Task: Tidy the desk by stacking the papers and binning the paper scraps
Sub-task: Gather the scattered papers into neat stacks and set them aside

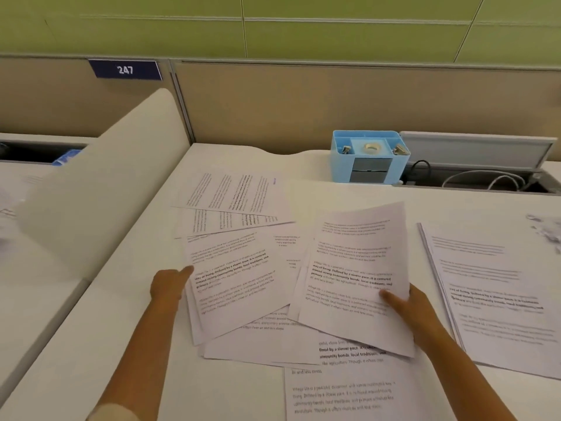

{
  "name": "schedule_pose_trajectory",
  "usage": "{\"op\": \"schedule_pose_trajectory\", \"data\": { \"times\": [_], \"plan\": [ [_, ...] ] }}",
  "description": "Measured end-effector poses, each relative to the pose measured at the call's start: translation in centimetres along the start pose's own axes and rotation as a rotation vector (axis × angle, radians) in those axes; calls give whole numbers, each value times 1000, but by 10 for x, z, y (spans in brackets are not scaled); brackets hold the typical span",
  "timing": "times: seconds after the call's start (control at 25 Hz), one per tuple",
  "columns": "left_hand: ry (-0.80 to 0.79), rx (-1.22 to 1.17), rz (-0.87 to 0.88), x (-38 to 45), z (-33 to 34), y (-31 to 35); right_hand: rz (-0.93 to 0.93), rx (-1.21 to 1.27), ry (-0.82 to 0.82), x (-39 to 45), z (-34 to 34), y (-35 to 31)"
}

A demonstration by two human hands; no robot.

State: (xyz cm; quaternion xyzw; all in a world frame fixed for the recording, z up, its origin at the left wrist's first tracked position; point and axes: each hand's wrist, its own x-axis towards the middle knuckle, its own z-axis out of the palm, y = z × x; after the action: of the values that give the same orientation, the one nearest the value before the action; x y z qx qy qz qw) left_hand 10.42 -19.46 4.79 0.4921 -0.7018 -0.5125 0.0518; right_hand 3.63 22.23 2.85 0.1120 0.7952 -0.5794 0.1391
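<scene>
Loose printed sheets lie fanned and overlapping across the middle of the white tabletop, with a neater stack well apart to the right. The right hand pinches a few sheets, thumb on top, lifting them clear of the spread. The left hand touches the left edge of a tilted page with its fingers extended.

To gather well, slide the left-hand pages under the lifted ones, then square the edges against the tabletop before joining the stack.

Fingers beneath the lifted sheets are hidden. The crumpled scraps at the right edge are cut off and blurred. No bin is visible. A blue organiser stands behind.
</scene>
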Motion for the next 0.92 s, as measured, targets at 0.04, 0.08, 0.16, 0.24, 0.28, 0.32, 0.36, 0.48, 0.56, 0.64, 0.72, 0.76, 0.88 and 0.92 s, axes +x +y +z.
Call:
{"op": "schedule_pose_trajectory", "data": {
  "times": [0.04, 0.08, 0.16, 0.24, 0.28, 0.32, 0.36, 0.48, 0.56, 0.64, 0.72, 0.76, 0.88, 0.92],
  "plan": [
    [-59, -93, -58, 0, -3, 5, -7, -8, 3, 0, 0, 0],
    [-104, -162, -116, 1, -6, 9, -14, -16, 3, 0, 0, 0],
    [-168, -204, -195, 2, -10, 16, -24, -29, 2, -1, 0, 0],
    [-215, -219, -235, 2, -11, 20, -26, -43, -6, -1, 0, 0],
    [-241, -229, -251, 1, -11, 22, -23, -51, -7, 0, -1, 1],
    [-276, -252, -260, 0, -9, 24, -21, -54, -7, 0, -1, 2],
    [-313, -291, -262, -2, -6, 25, -18, -57, -5, 0, -1, 2],
    [-376, -357, -196, -11, 9, 25, -23, -56, 0, -1, -1, 1],
    [-366, -334, -120, -20, 25, 19, -27, -57, 4, -1, 0, 2],
    [-351, -329, -69, -25, 35, 11, -26, -56, 3, 0, -1, 2],
    [-352, -362, -57, -26, 36, 6, -21, -58, 1, 0, -2, 3],
    [-365, -376, -56, -24, 33, 4, -20, -59, -3, 0, -2, 3],
    [-440, -388, -28, -21, 16, -2, -12, -43, 6, 0, -3, 3],
    [-470, -379, -10, -21, 9, -3, -8, -42, 11, 0, -3, 2]
  ]
}}
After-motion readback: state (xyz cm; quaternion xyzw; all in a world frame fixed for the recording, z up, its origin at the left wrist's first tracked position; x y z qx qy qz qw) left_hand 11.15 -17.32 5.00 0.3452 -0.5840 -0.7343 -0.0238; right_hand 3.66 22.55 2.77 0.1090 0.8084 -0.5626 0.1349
